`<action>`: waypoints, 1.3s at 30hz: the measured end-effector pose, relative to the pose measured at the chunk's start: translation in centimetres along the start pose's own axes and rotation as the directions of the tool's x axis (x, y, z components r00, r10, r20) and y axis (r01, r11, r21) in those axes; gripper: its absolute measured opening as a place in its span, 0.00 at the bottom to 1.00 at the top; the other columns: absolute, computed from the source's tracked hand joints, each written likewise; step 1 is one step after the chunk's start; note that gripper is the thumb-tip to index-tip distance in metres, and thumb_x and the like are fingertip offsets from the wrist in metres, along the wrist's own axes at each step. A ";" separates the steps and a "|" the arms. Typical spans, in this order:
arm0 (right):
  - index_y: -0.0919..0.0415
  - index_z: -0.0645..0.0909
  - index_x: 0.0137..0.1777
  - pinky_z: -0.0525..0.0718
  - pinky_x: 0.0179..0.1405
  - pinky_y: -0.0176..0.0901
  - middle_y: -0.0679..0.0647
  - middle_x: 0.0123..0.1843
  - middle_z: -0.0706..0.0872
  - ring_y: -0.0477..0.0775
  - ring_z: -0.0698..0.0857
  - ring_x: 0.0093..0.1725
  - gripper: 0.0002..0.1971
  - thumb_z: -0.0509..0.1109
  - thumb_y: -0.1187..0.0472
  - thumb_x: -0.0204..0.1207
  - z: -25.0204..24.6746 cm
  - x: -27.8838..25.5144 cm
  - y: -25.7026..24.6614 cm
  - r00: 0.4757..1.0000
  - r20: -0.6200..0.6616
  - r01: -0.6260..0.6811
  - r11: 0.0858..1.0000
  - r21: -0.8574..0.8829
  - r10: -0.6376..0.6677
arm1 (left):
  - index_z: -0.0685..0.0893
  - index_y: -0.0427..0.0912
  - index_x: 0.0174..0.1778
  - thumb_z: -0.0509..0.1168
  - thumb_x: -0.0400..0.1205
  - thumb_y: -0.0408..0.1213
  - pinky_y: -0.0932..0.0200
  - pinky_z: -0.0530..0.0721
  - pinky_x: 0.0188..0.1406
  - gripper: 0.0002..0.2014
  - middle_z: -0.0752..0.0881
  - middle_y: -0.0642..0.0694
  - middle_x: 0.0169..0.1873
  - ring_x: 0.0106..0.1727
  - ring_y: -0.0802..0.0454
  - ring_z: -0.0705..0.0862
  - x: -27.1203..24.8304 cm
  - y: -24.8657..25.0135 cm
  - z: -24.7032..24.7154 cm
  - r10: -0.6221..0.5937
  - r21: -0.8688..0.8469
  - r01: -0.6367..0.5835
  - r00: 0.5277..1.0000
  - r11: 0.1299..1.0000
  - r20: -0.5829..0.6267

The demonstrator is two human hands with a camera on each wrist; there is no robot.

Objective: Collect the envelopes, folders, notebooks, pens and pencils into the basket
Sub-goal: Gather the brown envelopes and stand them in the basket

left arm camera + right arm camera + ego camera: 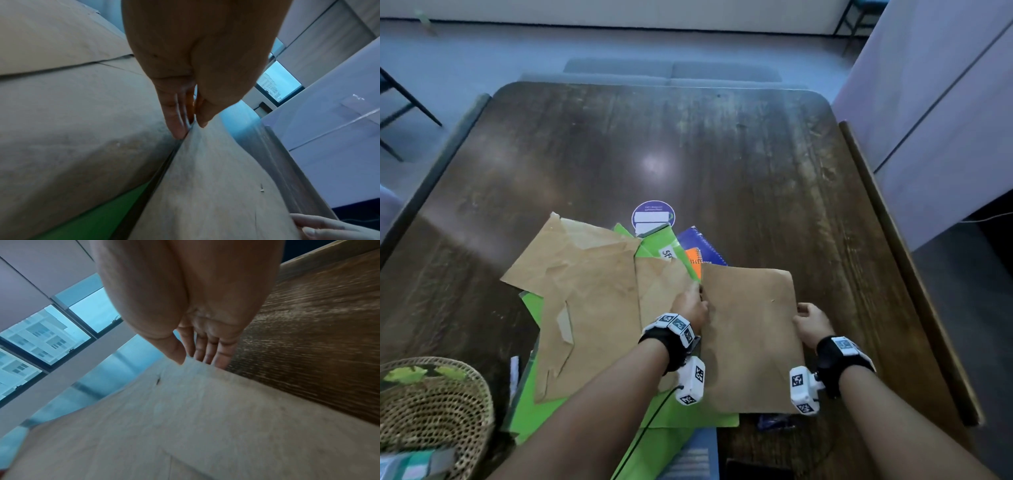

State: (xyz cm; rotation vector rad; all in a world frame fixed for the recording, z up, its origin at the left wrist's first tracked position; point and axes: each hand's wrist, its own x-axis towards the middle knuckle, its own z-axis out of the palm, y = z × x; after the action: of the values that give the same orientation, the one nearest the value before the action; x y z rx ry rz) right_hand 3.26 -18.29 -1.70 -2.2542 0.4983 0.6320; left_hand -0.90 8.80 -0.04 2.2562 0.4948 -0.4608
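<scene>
Head view: both hands, left hand (691,306) and right hand (812,323), pinch opposite edges of a creased brown envelope (751,339) lifted off the counter (722,154) pile, presumably for the woven basket (431,404); left wrist: fingers (174,116) pinch its matte edge; right wrist: thumb-and-fingers pinch.

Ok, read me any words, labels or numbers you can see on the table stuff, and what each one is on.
"5F", cut off by an envelope: white label on the green folder.
Round purple sticker on the table: white print too small to read.
Wrist markers: patterns only, no words.
Envelopes and notebooks: no text visible.
</scene>
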 end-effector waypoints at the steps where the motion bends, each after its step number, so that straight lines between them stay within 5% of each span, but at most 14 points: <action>1: 0.64 0.78 0.73 0.80 0.67 0.53 0.61 0.68 0.85 0.62 0.83 0.67 0.23 0.69 0.63 0.78 0.3 0.2 0.4 1.000 -0.001 -0.013 1.000 -0.023 0.013 | 0.81 0.37 0.58 0.65 0.79 0.32 0.49 0.82 0.58 0.12 0.86 0.36 0.55 0.57 0.36 0.84 0.1 0.0 0.3 -0.010 0.004 0.010 1.000 1.000 -0.013; 5: 0.63 0.81 0.68 0.79 0.63 0.49 0.65 0.68 0.82 0.67 0.81 0.66 0.20 0.65 0.61 0.77 1.4 0.7 1.1 0.998 0.009 -0.056 0.983 -0.172 0.058 | 0.80 0.37 0.63 0.70 0.80 0.41 0.49 0.80 0.63 0.18 0.83 0.37 0.60 0.62 0.37 0.82 0.5 -0.9 1.1 -0.061 0.106 0.065 0.997 0.992 -0.048; 17: 0.48 0.71 0.81 0.75 0.69 0.45 0.60 0.68 0.75 0.59 0.80 0.66 0.28 0.65 0.60 0.80 2.8 1.0 0.3 0.995 0.100 0.047 0.976 -0.212 -0.026 | 0.83 0.38 0.58 0.63 0.81 0.36 0.50 0.82 0.52 0.11 0.88 0.35 0.53 0.55 0.35 0.86 0.9 -1.5 0.8 -0.094 0.180 0.097 0.995 0.979 -0.028; 28: 0.44 0.69 0.80 0.72 0.72 0.56 0.57 0.72 0.69 0.64 0.72 0.72 0.28 0.63 0.54 0.79 4.2 -1.8 -3.3 0.998 -0.006 0.051 0.901 -0.431 -0.059 | 0.82 0.39 0.56 0.65 0.81 0.42 0.50 0.82 0.50 0.12 0.87 0.37 0.52 0.53 0.37 0.85 1.0 -2.3 -1.2 -0.078 0.226 0.077 0.997 0.971 -0.004; 32: 0.51 0.75 0.73 0.76 0.69 0.55 0.57 0.70 0.75 0.61 0.77 0.69 0.21 0.63 0.57 0.80 6.1 -3.7 -7.4 0.979 0.008 0.193 0.924 -0.331 -0.201 | 0.82 0.41 0.55 0.64 0.83 0.47 0.51 0.81 0.51 0.13 0.88 0.38 0.52 0.55 0.38 0.85 0.7 -3.7 -4.2 -0.086 0.214 0.100 0.994 0.972 -0.074; 39: 0.56 0.82 0.65 0.80 0.61 0.45 0.51 0.60 0.86 0.53 0.85 0.60 0.14 0.66 0.57 0.82 13.8 -7.5 -14.5 0.914 0.256 0.357 0.924 -0.135 -0.315 | 0.82 0.42 0.50 0.64 0.83 0.47 0.53 0.78 0.48 0.11 0.88 0.41 0.49 0.53 0.40 0.85 -0.7 -10.9 -12.5 -0.171 0.104 0.197 0.961 0.975 -0.219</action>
State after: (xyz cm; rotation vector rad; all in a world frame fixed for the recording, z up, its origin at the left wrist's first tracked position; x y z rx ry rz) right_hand 0.73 2.66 2.06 -2.3191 -0.0695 0.7668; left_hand -4.61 24.83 1.68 2.4038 0.8105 -0.3570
